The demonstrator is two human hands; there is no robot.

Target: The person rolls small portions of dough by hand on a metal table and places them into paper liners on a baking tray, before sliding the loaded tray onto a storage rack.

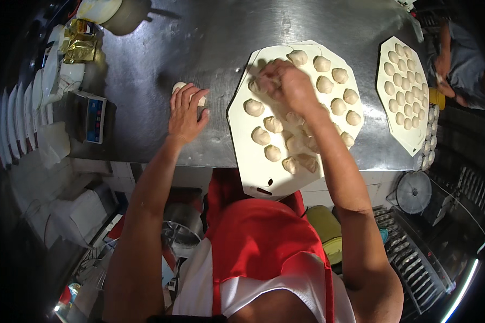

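My left hand (187, 116) is on the metal table, its fingers curved over a pale dough piece (179, 86) that shows at the fingertips and by the thumb side. My right hand (288, 83) is over the far left part of a cream-coloured board (248, 167), smeared by motion. Its fingers point down toward the board, and whether they hold anything is unclear. Beside them sits a dough ball (255, 86), partly covered. Several pleated dough balls (254, 107) stand in loose rows on the board, some hidden under my right forearm.
A second board (385, 102) with several smaller dough balls lies at the right, where another person's hand (444, 81) shows. At the left are a digital scale (94, 119), gold packets (82, 49) and a pot (126, 19). The first board overhangs the table's near edge.
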